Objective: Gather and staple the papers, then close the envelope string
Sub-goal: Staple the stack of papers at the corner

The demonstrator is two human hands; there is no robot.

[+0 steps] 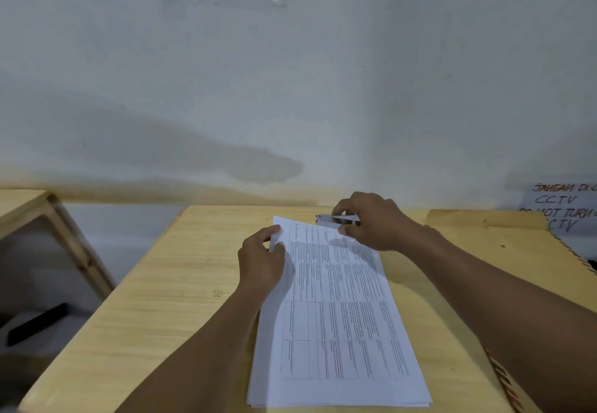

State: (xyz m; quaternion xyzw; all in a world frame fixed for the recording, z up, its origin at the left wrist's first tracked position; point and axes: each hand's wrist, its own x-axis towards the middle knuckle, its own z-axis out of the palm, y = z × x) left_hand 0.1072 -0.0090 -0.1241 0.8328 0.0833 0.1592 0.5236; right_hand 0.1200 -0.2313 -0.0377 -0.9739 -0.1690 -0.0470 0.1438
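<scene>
I see paper stack (pixel 336 309) on table (pixel 155 283), left hand (pixel 261 261) pinching stack's far-left corner, right hand (pixel 371 222) closed around stapler (pixel 336 220) at stack's far edge

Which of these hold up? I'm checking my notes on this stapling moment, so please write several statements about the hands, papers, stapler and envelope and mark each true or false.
1. The right hand holds the stapler at the far end of the papers. True.
2. The left hand rests flat on the bare table. False: it grips the papers' left edge near the far corner.
3. The papers are inside the envelope. False: they lie on the table, with the envelope to their right.
4. The top sheet shows a printed table. True.
</scene>
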